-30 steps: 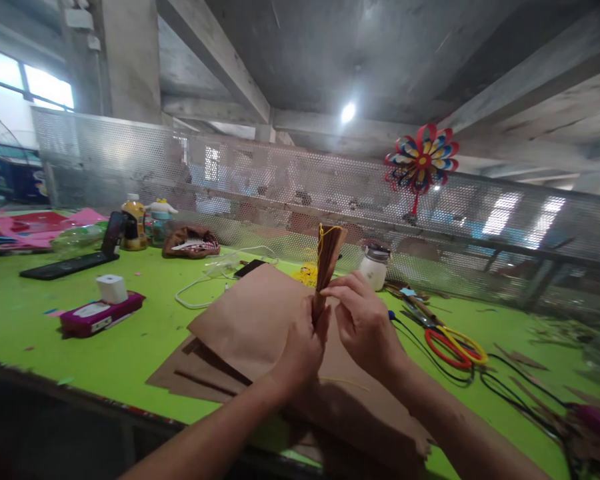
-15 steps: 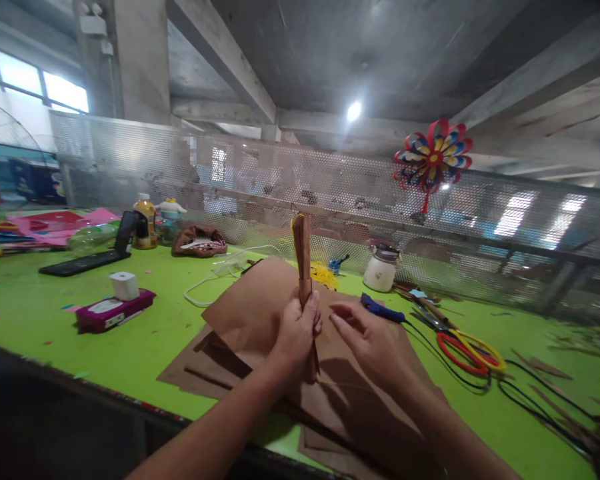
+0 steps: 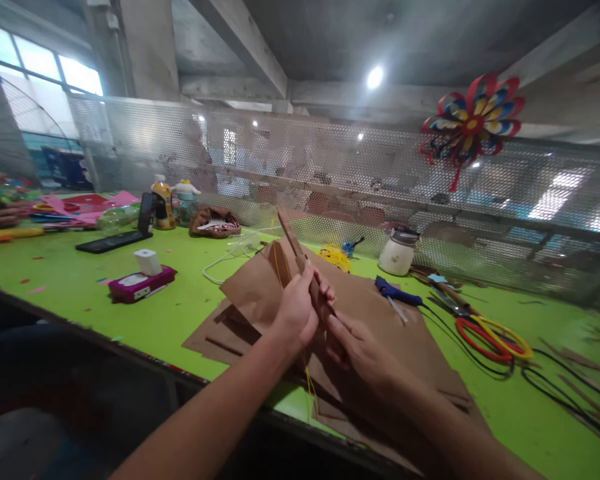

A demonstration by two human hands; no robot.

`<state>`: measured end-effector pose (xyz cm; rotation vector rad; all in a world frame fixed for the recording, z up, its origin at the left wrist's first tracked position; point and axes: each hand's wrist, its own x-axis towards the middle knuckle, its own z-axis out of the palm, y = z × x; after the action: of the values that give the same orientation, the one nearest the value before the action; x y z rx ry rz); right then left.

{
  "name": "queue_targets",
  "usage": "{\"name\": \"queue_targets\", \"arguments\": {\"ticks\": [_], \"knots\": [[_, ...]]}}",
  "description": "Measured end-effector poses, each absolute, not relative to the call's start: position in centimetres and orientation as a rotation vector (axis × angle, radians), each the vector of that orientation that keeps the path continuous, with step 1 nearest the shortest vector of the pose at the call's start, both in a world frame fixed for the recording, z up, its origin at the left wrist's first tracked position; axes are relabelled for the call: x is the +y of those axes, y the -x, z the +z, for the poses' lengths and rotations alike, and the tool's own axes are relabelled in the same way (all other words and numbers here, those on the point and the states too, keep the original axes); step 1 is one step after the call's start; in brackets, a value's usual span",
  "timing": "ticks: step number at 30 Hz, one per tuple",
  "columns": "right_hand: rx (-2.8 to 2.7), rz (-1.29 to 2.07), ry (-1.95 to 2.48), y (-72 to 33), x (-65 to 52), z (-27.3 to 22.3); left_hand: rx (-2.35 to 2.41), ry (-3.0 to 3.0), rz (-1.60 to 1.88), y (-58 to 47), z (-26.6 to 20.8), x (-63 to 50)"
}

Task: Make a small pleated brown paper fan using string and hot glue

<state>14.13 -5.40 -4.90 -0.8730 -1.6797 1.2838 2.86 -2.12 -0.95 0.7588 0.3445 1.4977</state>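
A narrow bundle of folded brown paper slants up and to the left in front of me. My left hand is wrapped round its middle, thumb on top. Lower down, my right hand closes on the bundle's near end, its fingertips partly hidden behind it. Yellow thread dangles below my left hand, and more of it loops beside the bundle's upper part. Beneath both hands lie large brown paper sheets, stacked unevenly and reaching over the table's front edge.
A blue glue gun and large scissors with red and yellow handles lie at right, among black cables. Behind stand a white jar and yellow shreds. Leftward are a purple pack and a phone. Another person's hand shows far left.
The bundle has gone from upright to leaning left. My right hand, earlier apart from it, has come in to grip its lower end. The camera view has shifted slightly.
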Motion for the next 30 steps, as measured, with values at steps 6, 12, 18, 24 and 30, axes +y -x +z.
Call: {"name": "queue_targets", "arguments": {"ticks": [6,12,18,24,30], "knots": [[-1.516,1.623,0.767,-14.4,-5.3,-5.3,0.325,-0.652,1.407,-2.2,-0.5,-2.0],[-1.456,1.724,0.73,-14.5,-5.4,-5.1,0.359,-0.575,1.434,-1.6,-0.6,-1.6],[-1.465,1.727,0.799,-15.5,-5.3,-3.9,0.491,-0.683,1.457,-0.8,-0.6,-1.0],[-1.571,1.48,0.979,-15.6,-5.4,-2.3,0.568,-0.7,1.566,-0.9,-0.2,-1.2],[-1.646,1.435,1.008,-16.0,-4.9,-2.9,0.615,-0.653,1.584,-1.2,-0.7,-0.8]]}}
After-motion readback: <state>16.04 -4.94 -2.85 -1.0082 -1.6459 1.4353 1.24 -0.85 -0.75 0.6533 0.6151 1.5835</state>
